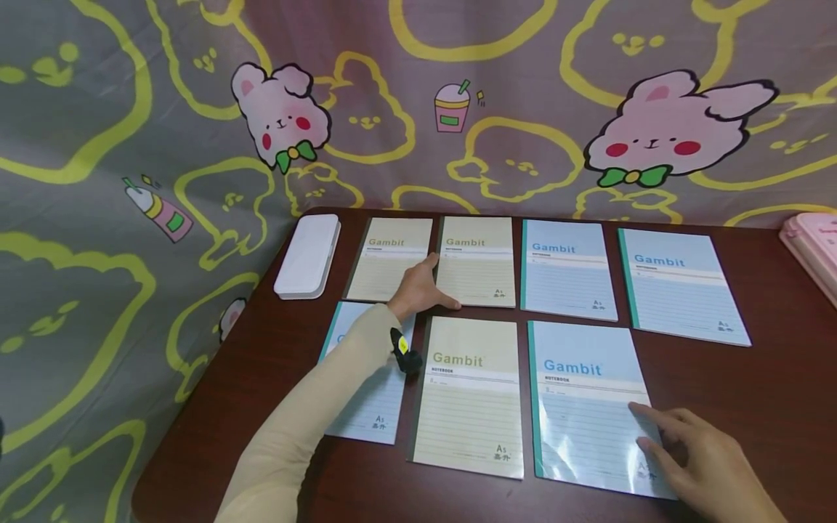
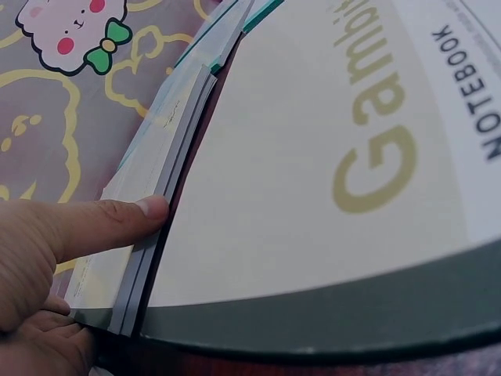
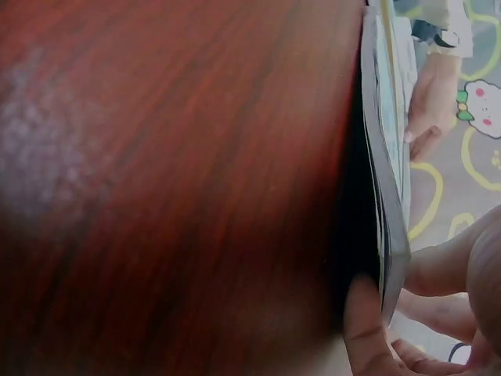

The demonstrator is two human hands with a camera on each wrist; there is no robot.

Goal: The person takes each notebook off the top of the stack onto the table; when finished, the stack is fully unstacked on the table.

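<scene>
At the back row, my left hand [image 1: 418, 287] spans the lower left corner of a cream Gambit notebook [image 1: 480, 269]. Its extended fingers lie along the spine side, and the thumb [image 2: 153, 210] touches the bottom edge. My left forearm passes over a blue notebook [image 1: 373, 407] and hides part of it. At the front right, my right hand [image 1: 700, 454] pinches the right edge of another blue Gambit notebook [image 1: 582, 414]. In the right wrist view, one finger [image 3: 366, 313] shows on the table side of the notebook edge [image 3: 383, 180], with other digits on the cover side.
Another cream notebook [image 1: 392, 269] and two blue notebooks [image 1: 565, 269] share the back row. A front cream notebook [image 1: 471, 407] lies between the hands. A white case [image 1: 307, 258] stands far left, a pink case [image 1: 817, 250] far right. A patterned curtain [image 1: 418, 174] borders the dark table.
</scene>
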